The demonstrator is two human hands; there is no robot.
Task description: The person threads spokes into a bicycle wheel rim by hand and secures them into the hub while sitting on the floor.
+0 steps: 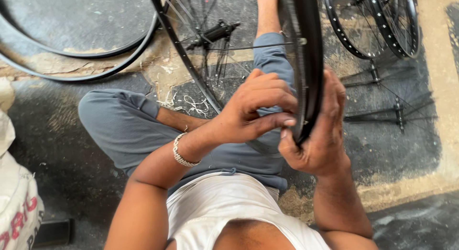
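Seated on a stained concrete floor (411, 178), I steady a black bicycle wheel rim (306, 63) upright between my knees. My right hand (318, 135) is wrapped around the rim's near edge, fingers curled shut on it. My left hand (256, 113) is pinched, thumb and fingertips closed at the rim's inner face; what they hold is too small to tell. The wheel's hub (215, 32) sits beyond, with more spoked wheels (377, 20) at upper right and loose bare rims (81, 63) at upper left.

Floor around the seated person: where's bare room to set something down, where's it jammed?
Bare floor at lower left, between the bent knee and the white sack. Another patch at lower right, below the spoked wheels. Crowded in the middle: both hands, left hand and right hand, are on the black rim; loose rims fill upper left.
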